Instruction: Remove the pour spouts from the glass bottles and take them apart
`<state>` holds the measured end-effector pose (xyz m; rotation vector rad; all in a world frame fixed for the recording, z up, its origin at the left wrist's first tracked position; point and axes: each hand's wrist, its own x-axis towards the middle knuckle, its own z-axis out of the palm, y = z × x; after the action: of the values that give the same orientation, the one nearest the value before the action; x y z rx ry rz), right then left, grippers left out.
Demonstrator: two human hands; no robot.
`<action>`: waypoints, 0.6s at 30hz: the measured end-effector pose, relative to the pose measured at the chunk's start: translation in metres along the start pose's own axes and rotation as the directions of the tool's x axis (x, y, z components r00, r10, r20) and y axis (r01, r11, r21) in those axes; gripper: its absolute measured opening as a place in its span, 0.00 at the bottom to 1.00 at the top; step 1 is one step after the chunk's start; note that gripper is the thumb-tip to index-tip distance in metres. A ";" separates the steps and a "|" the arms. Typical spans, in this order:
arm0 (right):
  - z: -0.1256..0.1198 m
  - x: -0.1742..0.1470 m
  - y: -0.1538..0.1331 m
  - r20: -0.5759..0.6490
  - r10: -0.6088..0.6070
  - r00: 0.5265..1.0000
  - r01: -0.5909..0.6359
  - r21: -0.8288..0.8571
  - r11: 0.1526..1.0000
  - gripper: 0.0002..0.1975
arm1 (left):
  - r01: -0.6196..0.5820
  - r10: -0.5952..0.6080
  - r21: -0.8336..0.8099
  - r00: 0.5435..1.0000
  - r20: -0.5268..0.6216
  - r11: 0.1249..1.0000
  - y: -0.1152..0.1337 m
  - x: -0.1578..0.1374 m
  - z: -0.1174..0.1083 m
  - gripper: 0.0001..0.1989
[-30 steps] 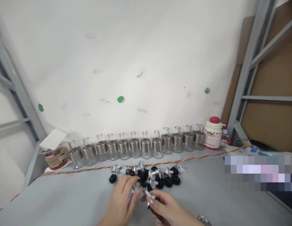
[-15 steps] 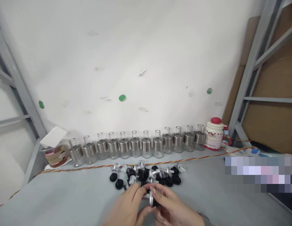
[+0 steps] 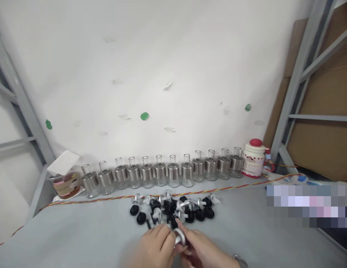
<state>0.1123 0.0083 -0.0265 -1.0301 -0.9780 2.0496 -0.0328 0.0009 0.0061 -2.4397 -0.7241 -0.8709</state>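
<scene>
Between my hands is a silver bottle cap piece (image 3: 180,236), round-rimmed with a short stem on its left side. My right hand (image 3: 202,245) grips its rim from the right, thumb stretched along the upper edge. The fingers of my left hand (image 3: 159,243) curl closed around the stem end, hiding it. Just beyond the fingers lies a loose pile of parts: black caps (image 3: 141,218), silver-rimmed pieces with pale stems (image 3: 182,205) and small black bits (image 3: 170,206). Some pile parts nearest me are partly covered by my hands.
Behind the pile, a row of glass bottles with metal sleeves (image 3: 173,171) stands along the white wall. A red-and-yellow twisted wire (image 3: 112,199) crosses the grey table (image 3: 78,234). A lidded ceramic jar (image 3: 253,160) stands at right, a labelled cup (image 3: 66,185) at left.
The silver cap piece has turned, so its round rim now faces me more. My left fingers have closed further over its stem, and my right thumb has shifted to the rim's upper edge.
</scene>
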 end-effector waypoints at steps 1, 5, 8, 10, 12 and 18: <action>0.002 -0.002 -0.003 0.006 0.019 1.000 -0.019 0.034 0.999 0.25 | -0.007 0.007 -0.007 1.000 0.008 1.000 0.000 0.000 -0.001 0.10; 0.005 -0.006 -0.007 0.018 -0.014 1.000 0.012 0.117 0.993 0.24 | 0.016 -0.015 -0.052 0.999 0.033 0.999 0.000 -0.002 -0.001 0.10; 0.005 -0.002 -0.002 -0.026 -0.113 0.993 0.115 0.069 0.991 0.26 | 0.132 -0.123 -0.155 0.990 0.068 0.979 0.001 -0.008 0.006 0.11; 0.005 0.001 0.002 -0.077 -0.144 0.987 0.147 0.029 0.989 0.26 | 0.243 -0.227 -0.233 0.969 0.095 0.942 0.002 -0.013 0.011 0.11; 0.005 0.004 0.004 -0.122 -0.160 0.980 0.161 0.000 0.987 0.25 | 0.326 -0.303 -0.307 0.945 0.120 0.894 0.003 -0.016 0.015 0.12; 0.014 -0.006 0.000 -0.162 -0.300 0.940 0.272 -0.173 0.947 0.26 | 0.439 -0.412 -0.473 0.896 0.165 0.764 0.006 -0.020 0.011 0.13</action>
<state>0.1033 -0.0014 -0.0181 -1.0646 -1.1222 1.6318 -0.0370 -0.0041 -0.0163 -2.8009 -1.2429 -1.3129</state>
